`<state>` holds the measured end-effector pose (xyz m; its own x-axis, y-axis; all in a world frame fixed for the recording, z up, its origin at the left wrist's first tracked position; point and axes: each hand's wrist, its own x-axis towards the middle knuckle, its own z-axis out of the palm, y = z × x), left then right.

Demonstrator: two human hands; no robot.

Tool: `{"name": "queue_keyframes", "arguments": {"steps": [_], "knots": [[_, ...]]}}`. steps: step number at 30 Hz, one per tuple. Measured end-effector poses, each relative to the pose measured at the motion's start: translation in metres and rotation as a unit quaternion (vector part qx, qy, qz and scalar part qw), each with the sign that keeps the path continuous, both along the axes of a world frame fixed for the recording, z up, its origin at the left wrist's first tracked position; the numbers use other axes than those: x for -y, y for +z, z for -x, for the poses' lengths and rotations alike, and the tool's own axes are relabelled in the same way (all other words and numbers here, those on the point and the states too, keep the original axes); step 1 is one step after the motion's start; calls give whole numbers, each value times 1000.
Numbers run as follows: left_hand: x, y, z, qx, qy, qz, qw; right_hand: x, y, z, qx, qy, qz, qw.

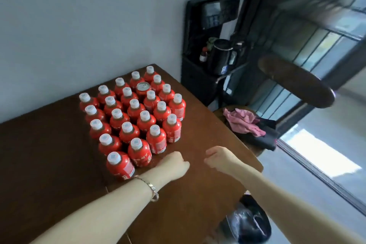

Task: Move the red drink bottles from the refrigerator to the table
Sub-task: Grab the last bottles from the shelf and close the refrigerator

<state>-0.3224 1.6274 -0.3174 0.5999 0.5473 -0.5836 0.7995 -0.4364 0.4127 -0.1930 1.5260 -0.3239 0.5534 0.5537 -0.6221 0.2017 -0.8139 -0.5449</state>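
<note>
The dark brown wooden table (pixel 200 130) is smooth with a dull sheen. The red plastic drink bottles (pixel 156 141) wear glossy film labels under matt white plastic caps (pixel 116 113). One silver metal can top (pixel 143 86) shines among them. A crumpled pink cloth (pixel 241 121) looks soft and matt. The thin wrist bracelet (pixel 153 189) glints like metal.

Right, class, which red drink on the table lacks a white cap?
The can, near the group's far end: it has a silver metal top, while the bottles have white caps.
</note>
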Motion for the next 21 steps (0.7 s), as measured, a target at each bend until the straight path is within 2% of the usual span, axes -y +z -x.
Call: {"name": "queue_keyframes", "arguments": {"steps": [3,7,13,17,21], "knots": [[52,15,-36,5,-128,-1,992,74,14,-10,9,-84,8,996],[145,40,-93,48,-297,18,954,193,40,-24,15,-208,4,978],[336,84,-152,100,-496,-9,862,396,79,-15,70,-376,5,924],[489,106,-166,130,-597,-13,792,541,110,14,128,-439,56,888],[639,125,-172,156,-653,2,741,684,144,44,164,-463,112,864]]}}
